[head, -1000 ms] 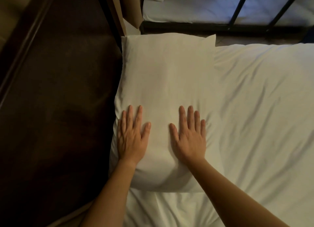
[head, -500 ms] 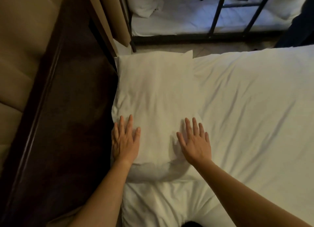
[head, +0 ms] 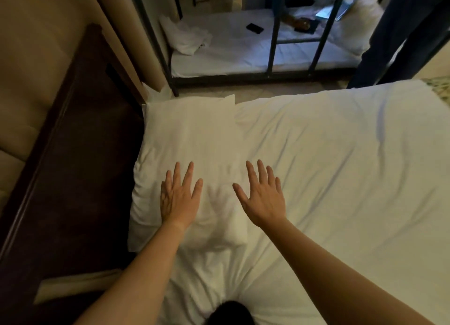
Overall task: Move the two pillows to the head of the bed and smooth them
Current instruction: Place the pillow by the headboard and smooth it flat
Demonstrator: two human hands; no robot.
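Observation:
One white pillow point(head: 190, 139) lies flat along the left edge of the bed, against the dark headboard point(head: 73, 169). My left hand point(head: 179, 198) rests palm down on the pillow's near half, fingers straight and spread. My right hand point(head: 264, 198) is spread flat at the pillow's right edge, where it meets the white sheet point(head: 341, 178); it looks slightly lifted. I see only this one pillow on the bed.
Past the far edge of the bed stands a black metal bunk frame point(head: 274, 32) with a white mattress, a crumpled white pillow point(head: 185, 36) and a dark phone point(head: 254, 28). A beige padded wall panel point(head: 31, 64) runs behind the headboard. Dark fabric point(head: 399, 32) hangs at the upper right.
The view has tilted up, so more of the bunk bed shows. My right hand slid rightwards from the middle of the pillow to its right edge; my left hand stayed flat on the pillow.

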